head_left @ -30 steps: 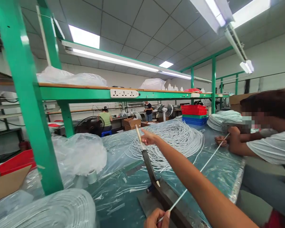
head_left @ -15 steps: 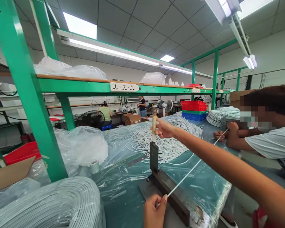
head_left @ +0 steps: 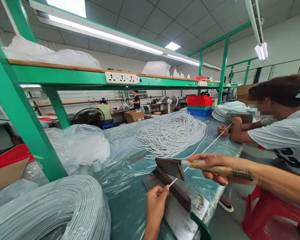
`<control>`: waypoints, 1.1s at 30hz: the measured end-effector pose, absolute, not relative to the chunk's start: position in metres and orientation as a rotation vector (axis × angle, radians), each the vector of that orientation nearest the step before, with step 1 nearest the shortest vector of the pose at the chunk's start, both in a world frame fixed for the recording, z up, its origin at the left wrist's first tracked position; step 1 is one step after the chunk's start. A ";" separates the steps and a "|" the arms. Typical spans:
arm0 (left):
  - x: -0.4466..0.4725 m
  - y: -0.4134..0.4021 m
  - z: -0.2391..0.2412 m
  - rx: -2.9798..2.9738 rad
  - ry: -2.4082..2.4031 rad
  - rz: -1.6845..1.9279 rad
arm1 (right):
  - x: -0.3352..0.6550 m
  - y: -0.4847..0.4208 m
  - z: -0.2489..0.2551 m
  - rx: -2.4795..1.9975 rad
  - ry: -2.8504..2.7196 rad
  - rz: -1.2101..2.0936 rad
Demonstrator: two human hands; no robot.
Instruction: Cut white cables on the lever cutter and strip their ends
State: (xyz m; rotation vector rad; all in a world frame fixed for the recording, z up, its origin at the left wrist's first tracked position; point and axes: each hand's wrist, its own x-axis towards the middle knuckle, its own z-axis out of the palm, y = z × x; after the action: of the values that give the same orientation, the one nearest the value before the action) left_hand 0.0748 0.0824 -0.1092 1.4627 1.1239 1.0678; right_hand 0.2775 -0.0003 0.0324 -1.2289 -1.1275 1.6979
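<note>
Low in front, my left hand [head_left: 156,203] pinches a white cable [head_left: 173,182] between thumb and fingertips. The cable runs under the cutter's raised blade arm and on to a co-worker's hands at the right. My right hand [head_left: 215,160] holds the worn, tape-wrapped handle [head_left: 223,170] of a hinged lever cutter, with fingers above and below it. The cutter's metal arm [head_left: 170,166] is tilted low above its dark bar [head_left: 182,196], which sits on a metal base plate [head_left: 187,220].
A big wrapped cable coil [head_left: 87,200] lies front left. A loose white cable pile [head_left: 170,133] covers the table's middle. Behind are stacked bins [head_left: 200,105] and a green shelf frame [head_left: 80,78]. A co-worker [head_left: 285,130] leans in right, near a red stool [head_left: 272,210].
My right hand has swung the cutter handle from upright down to nearly level, towards me and to the right. My left hand still pinches the cable. The whole view has shifted slightly.
</note>
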 end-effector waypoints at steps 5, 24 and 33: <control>0.073 0.081 -0.104 1.428 1.136 1.013 | 0.282 -0.009 0.021 -1.307 -1.101 1.672; 0.063 0.080 -0.101 1.511 1.127 0.984 | 0.280 -0.018 0.016 -1.299 -1.106 1.697; 0.066 0.085 -0.102 1.442 1.178 0.965 | 0.276 -0.018 0.031 -1.482 -1.105 1.729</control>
State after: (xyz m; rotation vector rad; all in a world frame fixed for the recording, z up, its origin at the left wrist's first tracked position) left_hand 0.0660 0.0846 -0.1025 1.4421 1.1781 0.9652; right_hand 0.2758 -0.0181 0.0308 -1.4824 -1.1051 1.7290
